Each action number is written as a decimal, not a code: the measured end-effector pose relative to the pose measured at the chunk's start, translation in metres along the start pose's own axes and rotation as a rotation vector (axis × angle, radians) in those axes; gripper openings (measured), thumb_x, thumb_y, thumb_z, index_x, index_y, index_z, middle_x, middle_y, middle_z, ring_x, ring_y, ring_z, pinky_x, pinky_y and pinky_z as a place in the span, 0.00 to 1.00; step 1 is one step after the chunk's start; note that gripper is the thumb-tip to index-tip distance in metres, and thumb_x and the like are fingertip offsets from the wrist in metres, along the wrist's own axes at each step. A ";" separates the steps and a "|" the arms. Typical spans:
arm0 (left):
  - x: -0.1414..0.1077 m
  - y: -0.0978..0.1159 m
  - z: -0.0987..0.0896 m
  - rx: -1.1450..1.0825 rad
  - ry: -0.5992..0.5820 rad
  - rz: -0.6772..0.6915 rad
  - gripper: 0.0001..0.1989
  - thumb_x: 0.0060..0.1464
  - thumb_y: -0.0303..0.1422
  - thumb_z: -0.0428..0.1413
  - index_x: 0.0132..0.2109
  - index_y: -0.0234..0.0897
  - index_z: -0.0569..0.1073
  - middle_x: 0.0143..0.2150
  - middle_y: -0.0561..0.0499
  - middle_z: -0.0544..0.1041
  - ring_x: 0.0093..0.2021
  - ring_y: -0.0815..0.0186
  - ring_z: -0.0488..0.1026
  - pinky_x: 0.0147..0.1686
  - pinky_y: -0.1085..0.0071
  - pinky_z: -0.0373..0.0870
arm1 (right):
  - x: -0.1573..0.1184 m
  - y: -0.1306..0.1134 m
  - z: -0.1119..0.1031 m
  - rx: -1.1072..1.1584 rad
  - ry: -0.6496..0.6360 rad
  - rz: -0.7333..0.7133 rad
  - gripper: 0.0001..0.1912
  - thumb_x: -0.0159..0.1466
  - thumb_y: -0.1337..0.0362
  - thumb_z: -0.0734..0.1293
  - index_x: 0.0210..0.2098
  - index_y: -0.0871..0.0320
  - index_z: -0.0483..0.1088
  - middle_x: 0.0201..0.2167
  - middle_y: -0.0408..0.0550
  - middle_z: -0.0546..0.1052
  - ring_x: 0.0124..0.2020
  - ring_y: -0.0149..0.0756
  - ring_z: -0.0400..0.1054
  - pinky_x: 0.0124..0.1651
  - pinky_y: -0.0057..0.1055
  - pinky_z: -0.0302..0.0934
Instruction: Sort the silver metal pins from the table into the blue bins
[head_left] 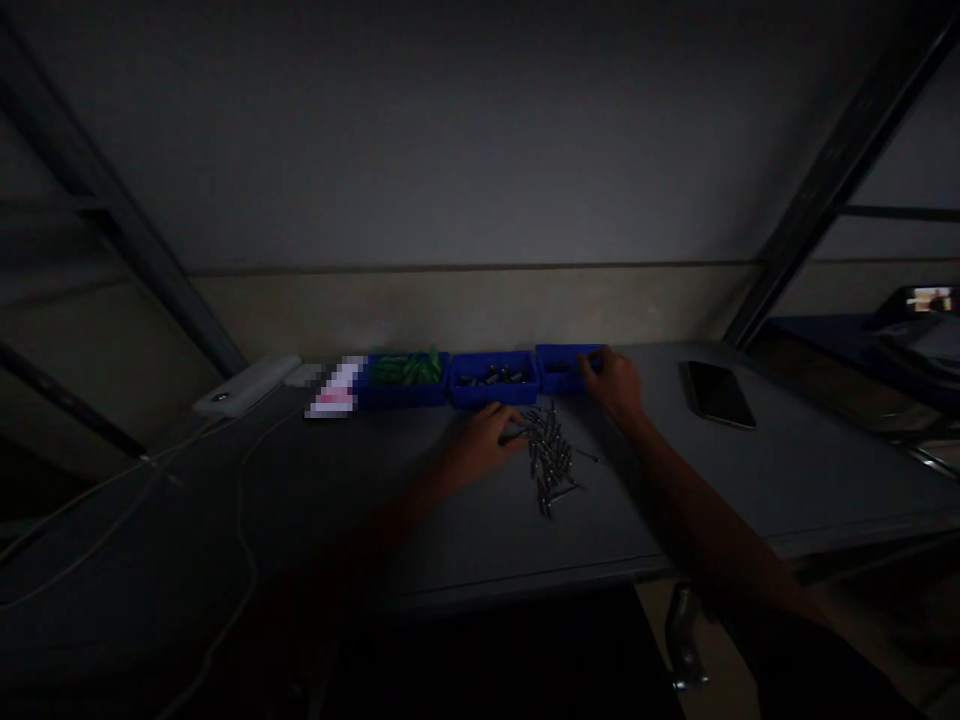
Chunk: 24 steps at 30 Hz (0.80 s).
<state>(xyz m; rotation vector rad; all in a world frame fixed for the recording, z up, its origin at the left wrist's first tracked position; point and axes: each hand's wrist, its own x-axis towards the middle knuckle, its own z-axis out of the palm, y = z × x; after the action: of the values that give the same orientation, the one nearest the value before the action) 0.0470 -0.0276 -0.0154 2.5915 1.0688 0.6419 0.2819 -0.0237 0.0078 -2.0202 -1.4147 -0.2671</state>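
My left hand (486, 440) rests low over the table, its fingers closed at the left edge of a loose pile of slim metal pieces (551, 450). Something small and dark shows at its fingertips, too dim to name. At the right blue bin (559, 382), my right hand (616, 382) has its fingers bent together over the bin's right side; whatever they pinch is hidden. The middle blue bin (495, 394) holds several short metal parts (493, 376). Green pieces (405, 368) fill the left blue bin (409, 396).
A dark phone (718, 394) lies on the grey table (787, 470) to the right. On the left are a white power strip (247, 388), cables (241, 500) and a blurred-out paper (335, 390). A wall stands behind the bins, with metal frame posts at both sides.
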 end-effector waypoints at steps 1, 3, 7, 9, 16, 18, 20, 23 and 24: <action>0.000 -0.001 0.000 0.006 0.001 -0.019 0.08 0.51 0.34 0.55 0.39 0.37 0.71 0.38 0.51 0.72 0.38 0.66 0.71 0.40 0.69 0.68 | 0.000 -0.001 -0.001 0.007 -0.006 0.012 0.20 0.62 0.52 0.57 0.39 0.60 0.71 0.31 0.54 0.76 0.31 0.40 0.68 0.32 0.30 0.55; -0.001 -0.004 0.000 0.022 0.002 -0.046 0.04 0.52 0.30 0.53 0.35 0.36 0.72 0.35 0.50 0.72 0.36 0.66 0.71 0.39 0.70 0.67 | -0.003 -0.007 -0.002 0.031 -0.032 -0.010 0.20 0.62 0.51 0.57 0.41 0.60 0.70 0.29 0.53 0.76 0.30 0.39 0.68 0.31 0.30 0.55; -0.005 -0.007 0.002 0.038 0.066 -0.056 0.06 0.53 0.27 0.49 0.33 0.36 0.71 0.33 0.50 0.73 0.35 0.67 0.70 0.38 0.71 0.66 | -0.017 -0.029 -0.005 0.121 -0.139 -0.169 0.17 0.63 0.55 0.57 0.39 0.59 0.71 0.27 0.49 0.76 0.28 0.35 0.68 0.32 0.28 0.54; -0.006 -0.009 0.000 0.042 0.115 -0.076 0.06 0.54 0.27 0.49 0.33 0.36 0.70 0.33 0.50 0.73 0.35 0.67 0.70 0.39 0.71 0.66 | -0.027 -0.041 -0.005 0.179 -0.227 -0.296 0.15 0.63 0.57 0.58 0.39 0.59 0.71 0.27 0.48 0.76 0.27 0.33 0.68 0.32 0.27 0.54; -0.005 -0.020 -0.017 -0.003 0.238 -0.158 0.08 0.56 0.30 0.46 0.32 0.35 0.68 0.30 0.50 0.72 0.32 0.67 0.69 0.35 0.71 0.64 | -0.048 -0.059 0.002 0.298 -0.437 -0.656 0.07 0.59 0.65 0.63 0.36 0.58 0.70 0.30 0.45 0.75 0.27 0.30 0.66 0.32 0.25 0.54; -0.005 -0.020 -0.020 -0.018 0.256 -0.165 0.10 0.57 0.31 0.45 0.30 0.35 0.67 0.28 0.50 0.71 0.30 0.67 0.68 0.33 0.72 0.63 | -0.049 -0.058 0.004 0.303 -0.416 -0.669 0.06 0.60 0.66 0.62 0.36 0.58 0.70 0.31 0.46 0.75 0.29 0.30 0.66 0.33 0.25 0.54; -0.004 -0.019 -0.019 -0.033 0.258 -0.174 0.12 0.58 0.32 0.44 0.28 0.35 0.66 0.26 0.51 0.70 0.29 0.68 0.67 0.32 0.72 0.62 | -0.049 -0.058 0.004 0.298 -0.400 -0.672 0.06 0.60 0.66 0.62 0.36 0.58 0.70 0.32 0.46 0.75 0.30 0.30 0.66 0.34 0.26 0.54; -0.004 -0.017 -0.018 -0.061 0.246 -0.188 0.13 0.58 0.32 0.44 0.27 0.35 0.65 0.24 0.53 0.69 0.28 0.69 0.66 0.30 0.74 0.61 | -0.048 -0.059 0.003 0.277 -0.393 -0.673 0.06 0.61 0.65 0.61 0.36 0.58 0.69 0.32 0.47 0.75 0.31 0.31 0.67 0.34 0.26 0.54; -0.005 -0.016 -0.018 -0.074 0.245 -0.188 0.13 0.58 0.33 0.44 0.27 0.35 0.65 0.24 0.53 0.69 0.27 0.69 0.66 0.30 0.74 0.61 | -0.048 -0.060 0.003 0.266 -0.391 -0.670 0.06 0.62 0.65 0.61 0.36 0.58 0.69 0.32 0.47 0.75 0.31 0.31 0.67 0.34 0.26 0.54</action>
<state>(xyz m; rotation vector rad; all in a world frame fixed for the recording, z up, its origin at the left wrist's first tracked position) 0.0255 -0.0183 -0.0079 2.3572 1.3158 0.9494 0.2088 -0.0467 0.0043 -1.3758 -2.2207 0.0468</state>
